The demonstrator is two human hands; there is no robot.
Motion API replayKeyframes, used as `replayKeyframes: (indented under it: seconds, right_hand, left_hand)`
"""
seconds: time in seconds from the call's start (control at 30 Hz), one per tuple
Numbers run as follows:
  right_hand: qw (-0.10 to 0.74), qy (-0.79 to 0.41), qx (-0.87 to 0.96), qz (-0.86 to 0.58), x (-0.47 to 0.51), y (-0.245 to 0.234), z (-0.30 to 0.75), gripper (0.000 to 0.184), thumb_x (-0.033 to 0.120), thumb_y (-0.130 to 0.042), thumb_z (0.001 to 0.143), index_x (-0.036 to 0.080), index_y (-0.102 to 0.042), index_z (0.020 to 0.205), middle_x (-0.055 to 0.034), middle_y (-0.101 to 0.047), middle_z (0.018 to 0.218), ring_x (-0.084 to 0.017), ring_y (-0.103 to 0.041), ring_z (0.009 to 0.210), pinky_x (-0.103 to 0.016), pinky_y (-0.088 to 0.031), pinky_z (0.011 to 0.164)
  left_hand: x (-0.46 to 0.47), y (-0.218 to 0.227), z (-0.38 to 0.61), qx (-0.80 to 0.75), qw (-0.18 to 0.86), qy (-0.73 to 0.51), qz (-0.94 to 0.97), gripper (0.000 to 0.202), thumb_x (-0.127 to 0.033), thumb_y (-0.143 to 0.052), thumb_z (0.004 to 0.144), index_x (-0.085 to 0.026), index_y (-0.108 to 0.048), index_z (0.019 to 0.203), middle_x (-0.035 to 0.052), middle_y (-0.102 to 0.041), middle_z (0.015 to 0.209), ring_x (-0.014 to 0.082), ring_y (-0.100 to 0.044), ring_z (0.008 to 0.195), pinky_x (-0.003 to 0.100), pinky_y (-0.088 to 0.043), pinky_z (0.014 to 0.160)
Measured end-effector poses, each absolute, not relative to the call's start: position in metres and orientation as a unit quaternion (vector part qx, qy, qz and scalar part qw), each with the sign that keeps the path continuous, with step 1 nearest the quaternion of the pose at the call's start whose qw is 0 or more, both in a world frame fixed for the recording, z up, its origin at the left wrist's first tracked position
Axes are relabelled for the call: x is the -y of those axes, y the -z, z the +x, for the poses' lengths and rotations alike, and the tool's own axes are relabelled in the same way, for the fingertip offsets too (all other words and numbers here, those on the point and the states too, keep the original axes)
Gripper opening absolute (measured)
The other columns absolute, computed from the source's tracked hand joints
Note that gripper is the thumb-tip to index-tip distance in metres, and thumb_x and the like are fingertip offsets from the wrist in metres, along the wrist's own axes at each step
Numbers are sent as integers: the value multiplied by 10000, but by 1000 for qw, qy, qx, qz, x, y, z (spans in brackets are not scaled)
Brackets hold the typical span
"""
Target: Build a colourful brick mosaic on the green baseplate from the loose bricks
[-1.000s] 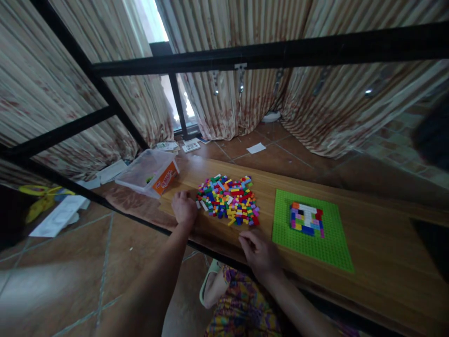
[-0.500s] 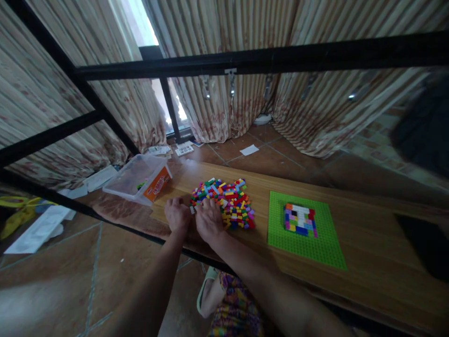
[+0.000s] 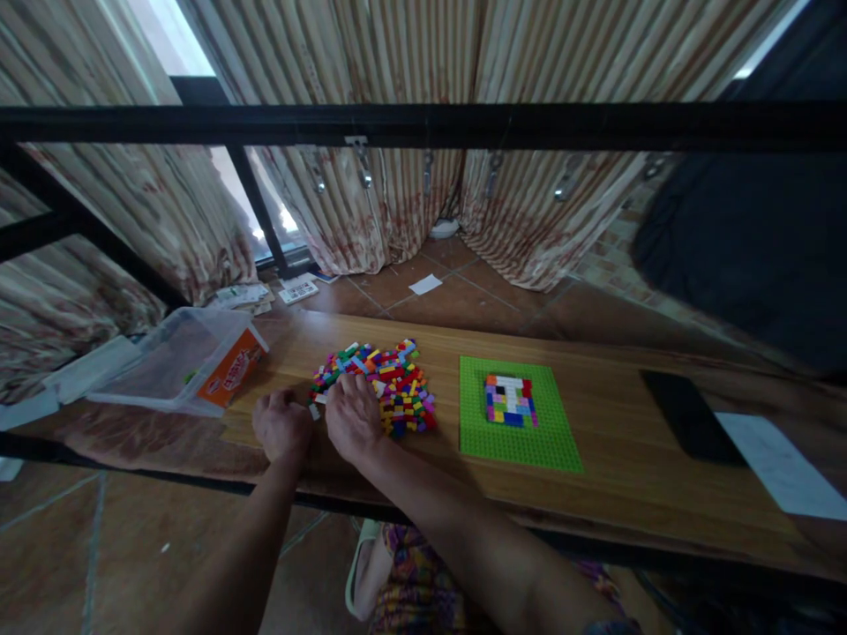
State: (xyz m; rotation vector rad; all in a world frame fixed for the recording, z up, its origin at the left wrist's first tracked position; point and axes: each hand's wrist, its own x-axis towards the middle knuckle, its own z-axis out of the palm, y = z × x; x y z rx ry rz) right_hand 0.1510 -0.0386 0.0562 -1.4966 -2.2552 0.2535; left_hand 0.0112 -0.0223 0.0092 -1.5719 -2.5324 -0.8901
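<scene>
A heap of small multicoloured toy bricks (image 3: 397, 375) lies on the wooden table. At the heap's near left side, my right hand (image 3: 354, 416) rests with its fingers curled down against the bricks; whatever they pinch is hidden. Just left of it, my left hand (image 3: 281, 425) is closed low over the tabletop, its fingertips out of sight. Between the two hands a small white brick (image 3: 314, 411) shows. Right of the heap lies a green studded baseplate (image 3: 483, 445), carrying a flat block of joined bricks (image 3: 509, 399) in white, blue, yellow, red and other colours.
On the table's left stands a clear plastic box (image 3: 165, 353) with an orange label. A black flat object (image 3: 688, 414) and a white sheet (image 3: 784, 463) lie at the right. A dark metal bar (image 3: 423, 125) crosses beyond the table, before striped curtains (image 3: 397, 53).
The view has swung right, so everything sits further left in the picture and the white sheet has appeared. Both hands remain at the heap's left side, slightly further apart.
</scene>
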Motion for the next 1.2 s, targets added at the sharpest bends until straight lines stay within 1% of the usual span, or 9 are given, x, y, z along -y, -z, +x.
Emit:
replayKeyframes:
  seconds: [0.17,0.27,0.37,0.5,0.6,0.7,0.77,0.9,1.2]
  right_hand:
    - [256,-104,793,-543,47,-62,165,223,223,-388,966,158,-601,952,-101,-642,954,-237,-550,960,-372,-428,863]
    - [318,-168,763,-537,63,-63,185,182,230,-410,964,192,-588,947,-53,-657,895,-194,-591,893,-309,-445,813]
    - [394,-243,714,-526,86,-59,219,96,201,-508,909,207,-601,890,-16,-662,857,-157,-610,823,-256,-456,752]
    - [465,-325,611,-553,117,-51,279,108,235,-542,878,219,-648,873,5,-679,823,-144,-627,756,-243,-481,697]
    - [470,-308,570,-599,134,-45,328,165,284,-534,883,221,-683,918,-12,-708,872,-164,-653,802,-276,-502,745]
    - [468,-248,558,-639,142,-41,372,226,310,-526,890,224,-688,1023,-53,-717,1021,-201,-664,941,-333,-510,839]
    - [453,-195,568,-659,141,-40,396,235,303,-516,892,223,-691,1026,-69,-713,1051,-216,-665,961,-362,-507,866]
    - [411,-115,605,-673,130,-41,427,222,275,-493,895,219,-699,956,-75,-719,988,-215,-673,899,-358,-519,827]
    - [350,-77,648,-672,109,-32,437,191,257,-498,906,220,-684,882,-60,-702,926,-216,-634,893,-350,-486,826]
  left_hand:
    - [22,-12,12,817,13,275,-506,335,-169,-426,783,-116,-696,974,164,-617,988,292,-539,1011,415,-426,920]
    - [22,-14,13,817,11,272,-508,350,-168,-427,785,-109,-696,1001,167,-619,1002,293,-544,1029,420,-429,938]
    - [22,-15,13,819,4,274,-504,347,-172,-439,785,-116,-696,1011,166,-618,1023,296,-550,1031,431,-435,941]
    - [23,-18,14,824,-8,266,-500,335,-176,-457,781,-116,-695,1010,164,-615,1036,292,-557,1026,428,-443,936]
    - [23,-21,16,830,-9,254,-497,340,-165,-462,782,-110,-693,1025,165,-624,1047,293,-558,1044,433,-448,944]
    - [23,-23,17,834,-8,245,-494,357,-163,-456,792,-92,-689,1054,175,-625,1077,296,-560,1063,431,-452,945]
    - [22,-23,17,832,-10,244,-498,369,-167,-456,797,-76,-685,1071,184,-621,1086,299,-559,1074,429,-447,951]
    - [21,-24,16,836,-13,232,-498,381,-180,-456,794,-75,-688,1078,193,-617,1102,314,-551,1090,445,-440,962]
    - [20,-24,18,850,-18,214,-481,408,-196,-447,793,-99,-679,1114,176,-620,1150,314,-538,1150,453,-436,999]
